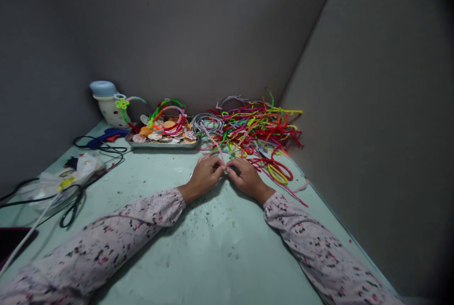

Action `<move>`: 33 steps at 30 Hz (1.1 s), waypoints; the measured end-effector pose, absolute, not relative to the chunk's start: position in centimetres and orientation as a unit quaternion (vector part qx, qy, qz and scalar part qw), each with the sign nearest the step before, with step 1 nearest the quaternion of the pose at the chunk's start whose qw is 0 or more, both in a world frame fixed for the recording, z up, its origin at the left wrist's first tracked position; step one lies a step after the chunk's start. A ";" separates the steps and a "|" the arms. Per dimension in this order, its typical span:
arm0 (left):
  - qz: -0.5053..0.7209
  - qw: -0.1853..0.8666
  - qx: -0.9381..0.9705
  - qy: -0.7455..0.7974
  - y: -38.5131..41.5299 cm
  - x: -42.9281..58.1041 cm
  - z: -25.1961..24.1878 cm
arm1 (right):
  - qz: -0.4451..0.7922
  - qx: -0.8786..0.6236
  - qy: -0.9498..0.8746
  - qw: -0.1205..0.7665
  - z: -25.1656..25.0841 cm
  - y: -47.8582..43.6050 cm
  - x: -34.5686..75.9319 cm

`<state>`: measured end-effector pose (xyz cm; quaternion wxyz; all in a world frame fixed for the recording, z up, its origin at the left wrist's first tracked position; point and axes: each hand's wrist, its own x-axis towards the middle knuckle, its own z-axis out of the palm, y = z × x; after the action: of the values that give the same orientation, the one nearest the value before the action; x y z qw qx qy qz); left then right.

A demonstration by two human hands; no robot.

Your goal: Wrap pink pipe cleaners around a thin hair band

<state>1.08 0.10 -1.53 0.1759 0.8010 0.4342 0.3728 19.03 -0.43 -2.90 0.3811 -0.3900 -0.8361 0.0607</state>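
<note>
Both hands meet fingertip to fingertip over the middle of the table. My left hand (pixel 206 174) is closed in a pinch on a pale pink pipe cleaner (pixel 214 143), whose free length slants up and away to the left. Touching it from the other side, my right hand (pixel 245 177) also pinches close to the pipe cleaner's lower end. The fingers hide what lies between the fingertips. Just beyond my right hand spreads a tangled heap of coloured pipe cleaners (pixel 260 123), with red and yellow loops (pixel 278 172) at its near side.
A metal tray (pixel 163 145) of seashells carries colourful wrapped hoops. Beside it lies a coil of grey wire (pixel 207 124). A blue-lidded bottle (pixel 106 106), a blue-handled tool (pixel 106 137), a plastic bag (pixel 67 177) and black cables (pixel 73 215) are at left. Grey partitions (pixel 198 26) border the table.
</note>
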 end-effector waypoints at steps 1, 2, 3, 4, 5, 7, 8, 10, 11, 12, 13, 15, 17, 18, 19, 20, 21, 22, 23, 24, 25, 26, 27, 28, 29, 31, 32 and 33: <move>0.379 0.172 0.800 0.432 0.0 1.1 -1.5 | 0.062 -0.390 -0.833 0.387 -2.8 -0.4 19.0; 0.385 0.169 0.800 0.429 0.0 1.1 -1.5 | 0.063 -0.391 -0.830 0.392 -2.8 -0.4 19.0; 0.391 0.165 0.799 0.427 -0.1 1.1 -1.5 | 0.066 -0.391 -0.828 0.397 -2.8 -0.4 19.0; 0.397 0.161 0.798 0.425 -0.1 1.1 -1.5 | 0.068 -0.392 -0.825 0.401 -2.7 -0.4 19.0; 0.404 0.158 0.796 0.422 -0.1 1.1 -1.5 | 0.072 -0.393 -0.822 0.405 -2.7 -0.4 19.0; 0.415 0.155 0.795 0.415 -0.1 1.1 -1.5 | 0.077 -0.397 -0.818 0.410 -2.7 -0.4 19.0; 0.418 0.156 0.796 0.409 -0.1 1.1 -1.4 | 0.078 -0.399 -0.816 0.411 -2.8 -0.4 19.0; 0.422 0.159 0.799 0.399 0.0 1.0 -1.4 | 0.080 -0.399 -0.814 0.414 -2.8 -0.3 19.0; 0.423 0.160 0.801 0.393 0.0 1.0 -1.4 | 0.081 -0.398 -0.814 0.414 -2.8 -0.3 19.0; 0.424 0.159 0.802 0.389 0.0 1.0 -1.4 | 0.082 -0.397 -0.815 0.415 -2.8 -0.3 19.0; 0.425 0.159 0.804 0.385 0.0 1.0 -1.4 | 0.082 -0.396 -0.814 0.416 -2.8 -0.3 19.0; 0.426 0.157 0.806 0.380 0.1 0.9 -1.4 | 0.081 -0.396 -0.813 0.419 -2.8 -0.3 19.0; 0.428 0.155 0.807 0.377 0.2 0.9 -1.5 | 0.079 -0.395 -0.813 0.420 -2.8 -0.3 19.0; 0.430 0.153 0.806 0.376 0.2 0.9 -1.5 | 0.079 -0.395 -0.813 0.421 -2.8 -0.3 19.0; 0.432 0.152 0.806 0.375 0.3 0.9 -1.6 | 0.080 -0.394 -0.812 0.422 -2.8 -0.3 19.0; 0.434 0.150 0.805 0.375 0.3 0.9 -1.6 | 0.083 -0.393 -0.812 0.423 -2.8 -0.3 19.1; 0.435 0.150 0.805 0.375 0.3 0.9 -1.6 | 0.086 -0.392 -0.812 0.423 -2.8 -0.3 19.1; 0.435 0.150 0.805 0.375 0.4 0.9 -1.7 | 0.090 -0.391 -0.812 0.424 -2.8 -0.3 19.1; 0.434 0.151 0.805 0.375 0.4 0.9 -1.7 | 0.093 -0.390 -0.812 0.425 -2.8 -0.3 19.1; 0.433 0.152 0.805 0.376 0.4 0.9 -1.7 | 0.095 -0.389 -0.812 0.424 -2.8 -0.3 19.2; 0.433 0.152 0.805 0.376 0.4 0.9 -1.7 | 0.097 -0.389 -0.813 0.423 -2.8 -0.3 19.2; 0.434 0.152 0.804 0.376 0.5 0.9 -1.7 | 0.097 -0.389 -0.813 0.423 -2.8 -0.3 19.2; 0.435 0.150 0.804 0.376 0.5 0.9 -1.7 | 0.097 -0.390 -0.812 0.423 -2.8 -0.3 19.2; 0.436 0.148 0.804 0.376 0.5 0.9 -1.7 | 0.097 -0.390 -0.812 0.423 -2.8 -0.3 19.2; 0.435 0.146 0.805 0.375 0.4 0.9 -1.7 | 0.097 -0.391 -0.812 0.423 -2.8 -0.3 19.2; 0.434 0.143 0.807 0.373 0.4 0.9 -1.8 | 0.096 -0.391 -0.812 0.423 -2.9 -0.3 19.2; 0.434 0.143 0.808 0.371 0.4 0.9 -1.8 | 0.097 -0.391 -0.813 0.421 -2.9 -0.3 19.2; 0.436 0.142 0.809 0.368 0.4 0.9 -1.8 | 0.098 -0.391 -0.813 0.420 -2.9 -0.3 19.2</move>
<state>0.86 0.43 -1.76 0.1421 0.8087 0.3683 0.4361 19.20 -0.30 -2.89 0.4195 -0.3908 -0.8135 0.0979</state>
